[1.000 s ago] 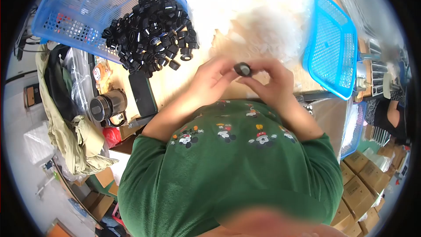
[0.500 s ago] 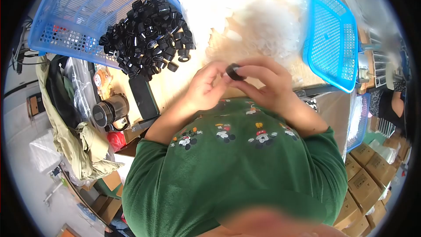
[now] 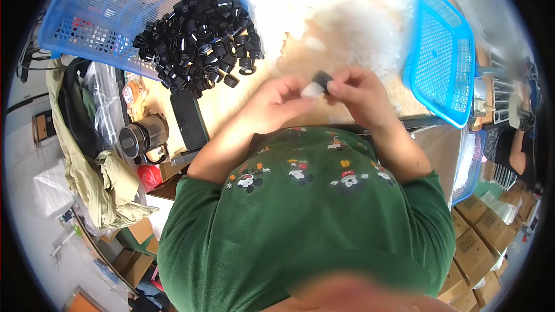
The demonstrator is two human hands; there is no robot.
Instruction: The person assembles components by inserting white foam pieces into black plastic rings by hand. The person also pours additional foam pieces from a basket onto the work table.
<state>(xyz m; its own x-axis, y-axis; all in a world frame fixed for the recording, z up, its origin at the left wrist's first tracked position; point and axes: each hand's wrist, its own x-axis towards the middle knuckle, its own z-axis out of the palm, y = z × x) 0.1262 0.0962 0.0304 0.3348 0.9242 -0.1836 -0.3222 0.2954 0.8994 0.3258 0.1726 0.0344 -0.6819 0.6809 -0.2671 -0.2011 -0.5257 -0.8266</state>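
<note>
Between finger and thumb, my right hand (image 3: 365,97) pinches a small black ring-shaped cap (image 3: 322,78). My left hand (image 3: 276,104) grips a small white piece (image 3: 312,89) right against the cap; whether it sits inside the cap I cannot tell. Both hands are just above the front of the wooden table, before my chest. To the left, a heap of black caps (image 3: 202,40) spills out of a tipped blue basket (image 3: 95,40). Beyond my hands lies a blurred, glaring pile of whitish translucent pieces (image 3: 358,34).
A flat blue basket (image 3: 442,52) stands at the table's right side. By my left forearm are a dark phone (image 3: 188,120) and a lidded drinking cup (image 3: 144,137). Cardboard boxes (image 3: 477,242) are stacked at lower right. Part of another person's arm (image 3: 518,153) shows far right.
My hands have drawn slightly apart. A white piece now shows in my left fingers beside the black cap, which has tilted and shifted a little right and away. The view has shifted slightly.
</note>
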